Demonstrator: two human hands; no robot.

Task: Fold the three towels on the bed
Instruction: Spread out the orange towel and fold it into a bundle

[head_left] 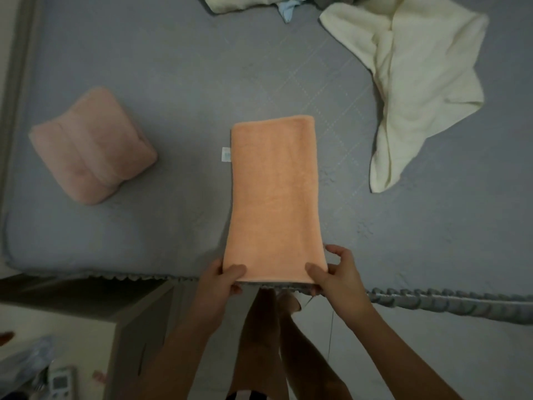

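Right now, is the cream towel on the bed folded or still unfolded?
Unfolded: the cream towel lies crumpled and spread on the grey bed.

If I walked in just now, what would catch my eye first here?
Probably the orange towel, a long folded strip mid-bed, its near end pinched by the left hand and right hand. Left of it sits a folded pink towel; a cream towel lies rumpled at far right.

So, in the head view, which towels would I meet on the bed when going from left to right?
Folded pink towel → orange towel, a long strip gripped at its near end by the left hand and right hand → unfolded cream towel.
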